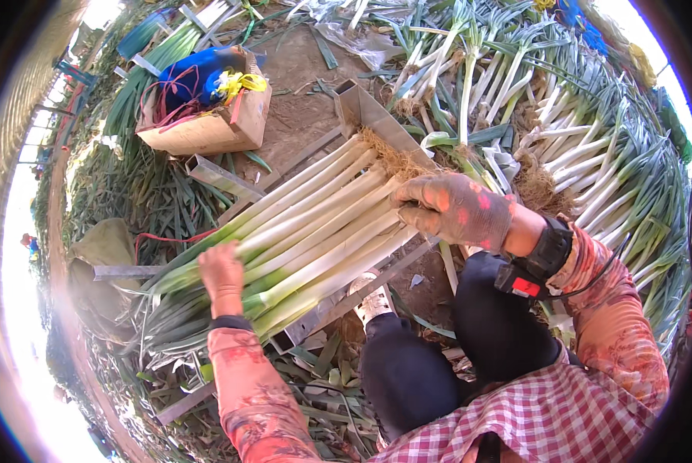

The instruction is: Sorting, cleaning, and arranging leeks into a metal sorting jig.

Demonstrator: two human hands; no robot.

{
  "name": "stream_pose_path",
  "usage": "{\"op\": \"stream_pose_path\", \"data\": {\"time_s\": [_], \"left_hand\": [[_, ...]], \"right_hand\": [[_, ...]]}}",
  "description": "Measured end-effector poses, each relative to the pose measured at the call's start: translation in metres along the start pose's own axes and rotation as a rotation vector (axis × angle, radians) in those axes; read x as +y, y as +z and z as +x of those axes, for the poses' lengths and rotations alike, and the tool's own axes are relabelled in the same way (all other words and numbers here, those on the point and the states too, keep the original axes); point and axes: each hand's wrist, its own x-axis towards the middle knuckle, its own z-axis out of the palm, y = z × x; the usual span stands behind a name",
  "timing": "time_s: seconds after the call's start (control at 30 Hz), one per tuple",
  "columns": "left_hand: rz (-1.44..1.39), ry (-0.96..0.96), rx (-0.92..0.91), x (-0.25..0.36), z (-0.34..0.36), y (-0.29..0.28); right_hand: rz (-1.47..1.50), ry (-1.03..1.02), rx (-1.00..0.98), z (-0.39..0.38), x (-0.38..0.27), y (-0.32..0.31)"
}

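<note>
A row of long green onions (315, 220) lies slantwise across a metal frame (373, 116). Their roots (396, 157) point to the upper right, where they meet the frame's upright end, and the green leaves spread to the lower left. My bare left hand (222, 272) is closed on the green part of the stalks. Over the root end of the nearest stalks, my right hand (458, 210) wears a soiled glove with red spots. Its fingers are curled toward the thumb; whatever lies between them is hidden.
A cardboard box (207, 135) with blue material and yellow and red ties stands at the upper left. Many loose green onions (577, 154) are heaped along the right. Leaf scraps (330, 417) litter the ground, and a drab cloth sack (103, 270) lies at the left.
</note>
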Motion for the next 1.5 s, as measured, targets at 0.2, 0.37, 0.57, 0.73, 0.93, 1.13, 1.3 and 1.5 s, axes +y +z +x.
{"op": "stream_pose_path", "data": {"time_s": [0.2, 0.37, 0.57, 0.73, 0.93, 1.13, 1.3, 1.5], "left_hand": [[-0.327, -0.064, -0.234, 0.018, -0.007, -0.002], [-0.387, -0.144, -0.307, 0.04, -0.005, -0.004], [-0.462, -0.117, -0.376, 0.057, 0.001, -0.006], [-0.449, -0.17, -0.377, 0.043, -0.013, 0.001], [-0.175, -0.682, -0.173, 0.01, -0.046, -0.006], [-0.172, -0.761, -0.497, -0.024, -0.031, -0.041], [-0.216, -0.503, -0.295, -0.116, -0.115, 0.048], [0.198, -0.771, -0.165, -0.028, -0.072, -0.008]], "right_hand": [[0.001, -0.052, -0.048, 0.031, 0.005, 0.035], [-0.141, -0.1, -0.046, 0.067, 0.015, 0.072], [-0.447, -0.117, 0.061, 0.11, 0.066, 0.119], [-0.608, -0.085, 0.148, 0.114, 0.086, 0.145], [-0.486, -0.036, 0.153, 0.114, 0.084, 0.135], [-0.505, -0.018, 0.14, 0.113, 0.087, 0.129], [-0.489, -0.04, 0.131, 0.131, 0.093, 0.16], [-0.596, 0.075, -0.072, 0.13, 0.085, 0.132]]}}
